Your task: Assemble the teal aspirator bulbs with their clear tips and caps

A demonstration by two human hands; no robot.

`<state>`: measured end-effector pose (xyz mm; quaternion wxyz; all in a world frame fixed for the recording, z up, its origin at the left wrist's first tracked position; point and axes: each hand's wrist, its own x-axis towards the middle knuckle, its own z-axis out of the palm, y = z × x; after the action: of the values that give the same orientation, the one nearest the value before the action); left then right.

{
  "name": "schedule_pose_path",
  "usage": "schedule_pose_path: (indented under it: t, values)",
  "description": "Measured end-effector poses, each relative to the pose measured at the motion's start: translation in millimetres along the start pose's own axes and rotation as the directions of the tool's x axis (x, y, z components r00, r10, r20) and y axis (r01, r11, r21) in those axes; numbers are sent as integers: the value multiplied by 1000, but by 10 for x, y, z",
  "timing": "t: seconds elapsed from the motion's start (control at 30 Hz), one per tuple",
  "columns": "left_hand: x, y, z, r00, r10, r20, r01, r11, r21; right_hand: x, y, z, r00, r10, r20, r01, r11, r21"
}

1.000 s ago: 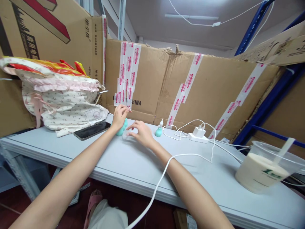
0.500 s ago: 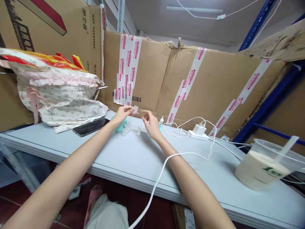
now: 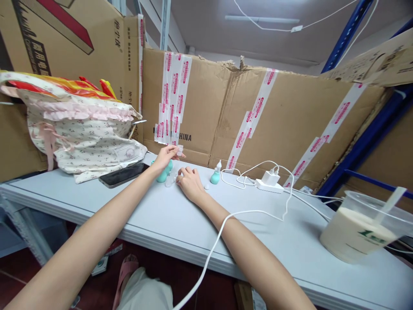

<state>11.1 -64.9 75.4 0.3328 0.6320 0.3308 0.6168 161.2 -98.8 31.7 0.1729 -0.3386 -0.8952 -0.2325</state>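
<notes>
Two bare hands work near the back edge of a pale grey table [image 3: 167, 215], left of its middle. The left hand [image 3: 166, 156], raised slightly above the surface, grasps a small translucent piece [image 3: 180, 150] between thumb and fingers. The right hand [image 3: 191, 184] is lower, close to the tabletop, with its fingers bent; whether it grips anything cannot be told. Just left of its fingertips lie several clear plastic parts [image 3: 170, 181], too small to tell apart. Beside these, partly hidden by the left hand and wrist, stand teal rubber bulbs [image 3: 162, 176]. A small white piece [image 3: 206, 187] lies just beside the right wrist. Further right, near the back edge, a teal bulb with a pale nozzle [image 3: 215, 175] stands upright.

Toward the table's left end, a black smartphone [image 3: 124, 174] lies flat in front of a floral fabric bag [image 3: 87, 137]. Right of the middle, a white charger [image 3: 270, 178] sits on a white power strip [image 3: 269, 186]. A white cable [image 3: 209, 254] passes across the right forearm. Near the front right corner stands a clear plastic cup [image 3: 355, 237] holding a beige drink and a straw. Taped cardboard [image 3: 206, 103] rises behind the back edge.
</notes>
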Motion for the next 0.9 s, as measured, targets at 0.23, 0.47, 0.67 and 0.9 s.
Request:
schedule_pose_path:
  t: [0.23,0.47,0.67,0.9]
  values:
    - [0,8,-7,1000,-25,-7,25,999,-34,-20,-12,-122,996,2,-87,0,1000,20]
    - [-42,4,56,999,-27,40,29,999,-44,-10,246,-550,803,404,-439,-316,912,262]
    - [-102,-16,175,980,-71,188,76,997,-17,-31,259,-585,794,385,-471,-301,921,247]
    - [-99,-8,166,962,-55,267,59,998,-5,-33,252,-557,776,401,-486,-307,914,264]
